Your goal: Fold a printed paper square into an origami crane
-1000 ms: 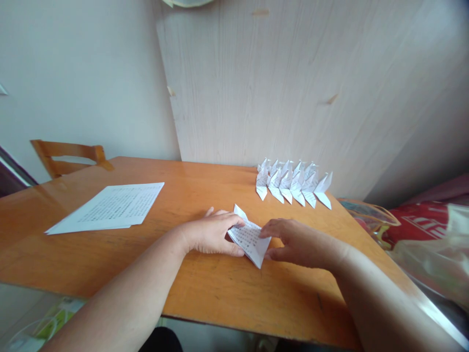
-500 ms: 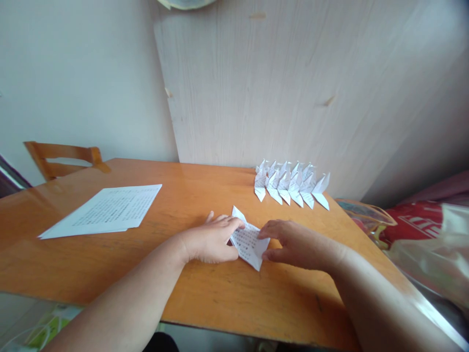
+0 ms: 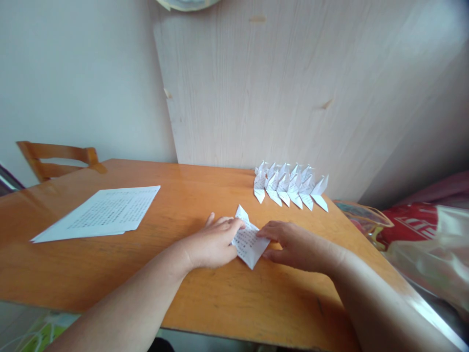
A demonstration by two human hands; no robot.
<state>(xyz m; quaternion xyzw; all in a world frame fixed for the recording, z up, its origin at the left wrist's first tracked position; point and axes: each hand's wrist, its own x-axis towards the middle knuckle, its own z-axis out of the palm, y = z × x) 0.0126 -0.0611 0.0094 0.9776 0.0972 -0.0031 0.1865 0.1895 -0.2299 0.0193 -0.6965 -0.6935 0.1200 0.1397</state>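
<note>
A small folded sheet of paper with printed characters lies on the table in front of me, one pointed tip facing away and another toward me. My left hand holds its left side, index fingertip on top and thumb at the lower left edge. From the other side my right hand has its fingertips on the paper's right corner, the thumb close to the lower right edge. Both hands are bent around the paper, which covers part of their fingertips from sight.
Several folded paper pieces stand in rows at the back right of the wooden table. A stack of printed sheets lies on the left. Beyond are a wooden chair and, at right, bags.
The folded paper has turned slightly between my hands, its near tip swinging left and its far tip right. Both hands stay at its sides. The view has shifted a little.
</note>
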